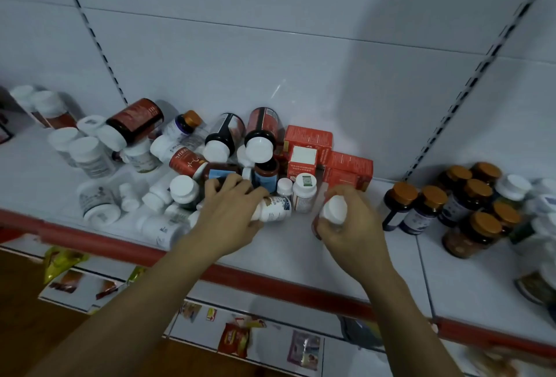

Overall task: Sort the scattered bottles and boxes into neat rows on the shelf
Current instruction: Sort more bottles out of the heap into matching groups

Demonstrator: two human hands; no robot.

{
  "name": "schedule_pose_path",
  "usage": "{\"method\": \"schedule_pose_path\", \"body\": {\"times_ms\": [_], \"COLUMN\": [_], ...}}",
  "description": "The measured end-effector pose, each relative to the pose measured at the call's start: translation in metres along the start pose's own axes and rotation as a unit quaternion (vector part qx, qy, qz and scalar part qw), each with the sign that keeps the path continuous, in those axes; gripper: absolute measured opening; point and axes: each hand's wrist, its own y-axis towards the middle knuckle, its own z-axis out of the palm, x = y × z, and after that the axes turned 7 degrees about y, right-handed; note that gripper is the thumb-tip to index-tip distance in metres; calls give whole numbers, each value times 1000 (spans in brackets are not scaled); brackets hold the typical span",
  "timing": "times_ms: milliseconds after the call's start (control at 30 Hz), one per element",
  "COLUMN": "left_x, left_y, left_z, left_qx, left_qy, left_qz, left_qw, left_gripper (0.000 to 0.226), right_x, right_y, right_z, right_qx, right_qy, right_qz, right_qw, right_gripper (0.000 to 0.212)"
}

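A heap of bottles [180,160] with white caps lies scattered on the white shelf [288,253], many on their sides. Three red boxes [308,138] stand behind them against the back wall. My left hand [231,220] grips a white bottle [278,208] lying on its side at the front of the heap. To its right, my right hand [352,226] holds a white-capped bottle [333,209], cap pointing up toward the camera. A group of upright dark bottles with orange caps [457,199] stands on the shelf's right side.
The shelf has a red front edge [270,283]. More white-capped bottles [45,105] stand at the far left. A lower shelf [264,343] below holds small packets. Slotted uprights run up the white back wall [270,45].
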Motion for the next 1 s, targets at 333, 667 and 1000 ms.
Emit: {"method": "schedule_pose_path", "body": {"times_ms": [333,667,1000], "left_x": [17,11,-117], "left_y": [-23,-17,38], "left_z": [-35,-47,-81], "left_qx": [-113,-219,-181], "left_qy": [-274,-460,-656], "left_qz": [-92,-109,23], "left_qw": [951,854,733], "left_gripper": [38,35,24], "right_x": [39,43,9], "right_y": [76,71,-38], "right_z": [29,-10,-133], "right_qx": [86,20,-298], "right_qy": [-309,-26,261], "right_qz": [63,88,58], "right_qw": [945,996,916], "right_gripper": [36,41,18]}}
